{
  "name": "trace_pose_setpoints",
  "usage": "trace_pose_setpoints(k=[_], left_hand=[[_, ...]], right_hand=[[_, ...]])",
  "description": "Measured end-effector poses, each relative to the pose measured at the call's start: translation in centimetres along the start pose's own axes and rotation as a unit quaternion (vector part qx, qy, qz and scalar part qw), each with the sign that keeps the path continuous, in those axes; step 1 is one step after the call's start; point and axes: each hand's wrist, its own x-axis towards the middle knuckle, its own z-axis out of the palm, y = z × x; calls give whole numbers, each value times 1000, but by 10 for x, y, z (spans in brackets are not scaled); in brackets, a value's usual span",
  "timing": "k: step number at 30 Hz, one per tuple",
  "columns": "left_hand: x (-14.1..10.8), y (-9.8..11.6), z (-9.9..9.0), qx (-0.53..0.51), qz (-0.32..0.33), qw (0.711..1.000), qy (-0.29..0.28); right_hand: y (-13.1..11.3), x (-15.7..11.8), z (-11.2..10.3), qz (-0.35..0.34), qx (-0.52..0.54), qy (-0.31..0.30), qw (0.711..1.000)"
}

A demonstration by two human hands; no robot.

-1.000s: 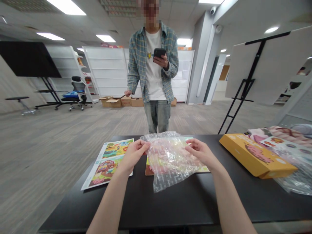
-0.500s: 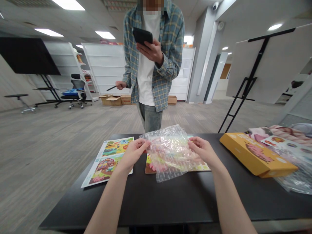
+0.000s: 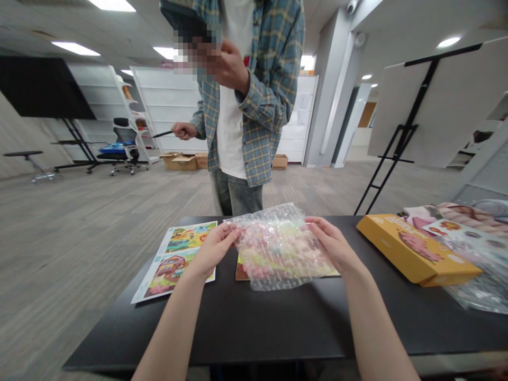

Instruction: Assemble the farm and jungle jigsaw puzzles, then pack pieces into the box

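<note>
A sheet of clear bubble wrap (image 3: 278,248) is stretched between my two hands above the black table (image 3: 254,323). My left hand (image 3: 218,246) pinches its left edge between thumb and fingers. At the right edge, my right hand (image 3: 327,241) grips the wrap the same way. Pink and yellow colours show blurred through the plastic. Beneath it lies a colourful picture board (image 3: 241,272), mostly covered, with its brown and yellow-green edges showing. Left of my left hand, a printed sheet (image 3: 174,259) with two farm and animal pictures lies flat.
A yellow box (image 3: 416,248) lies at the table's right, beside crumpled clear plastic (image 3: 480,280) and pink fabric (image 3: 456,212). Across the table stands a person in a plaid shirt (image 3: 270,100), holding a phone and a pen. Behind on the right is an easel board (image 3: 432,106).
The bubble wrap is spread flatter and its lower edge has risen slightly. The person opposite has leaned closer, with the phone and pen further left.
</note>
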Motion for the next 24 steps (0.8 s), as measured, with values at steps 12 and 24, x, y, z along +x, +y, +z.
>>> trace_pose_setpoints(k=[12,24], left_hand=[[-3,9,1,-120,-24,991,59],[-11,25,-7,-42,7,997,66]], right_hand=[[-9,-8,29,39,63,-79,994],[-6,-16,60,0,74,-169,983]])
